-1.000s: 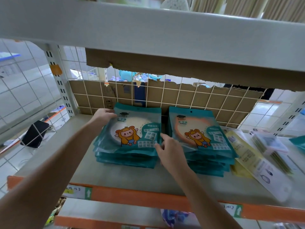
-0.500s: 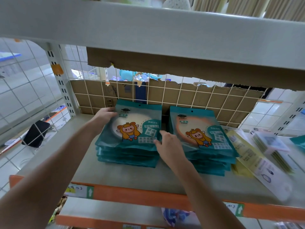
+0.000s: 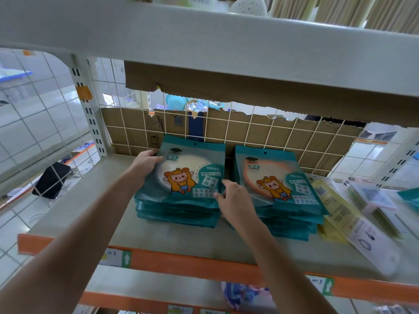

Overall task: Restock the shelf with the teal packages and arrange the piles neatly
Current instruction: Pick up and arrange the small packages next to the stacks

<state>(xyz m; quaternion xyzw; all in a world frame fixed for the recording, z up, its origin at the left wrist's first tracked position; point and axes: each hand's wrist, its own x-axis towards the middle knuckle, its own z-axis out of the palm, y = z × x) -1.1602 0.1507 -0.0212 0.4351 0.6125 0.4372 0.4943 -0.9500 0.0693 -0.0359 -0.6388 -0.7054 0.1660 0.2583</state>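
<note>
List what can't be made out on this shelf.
Head view:
- Left hand fingers: hidden under the top package.
- Left pile count: only front edges show.
- Yellow packets: print blurred.
- Teal item far right: cut off by the frame edge.

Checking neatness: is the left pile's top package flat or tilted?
Tilted: the package, rear raised off the pile, is gripped by left hand and right hand.
</note>
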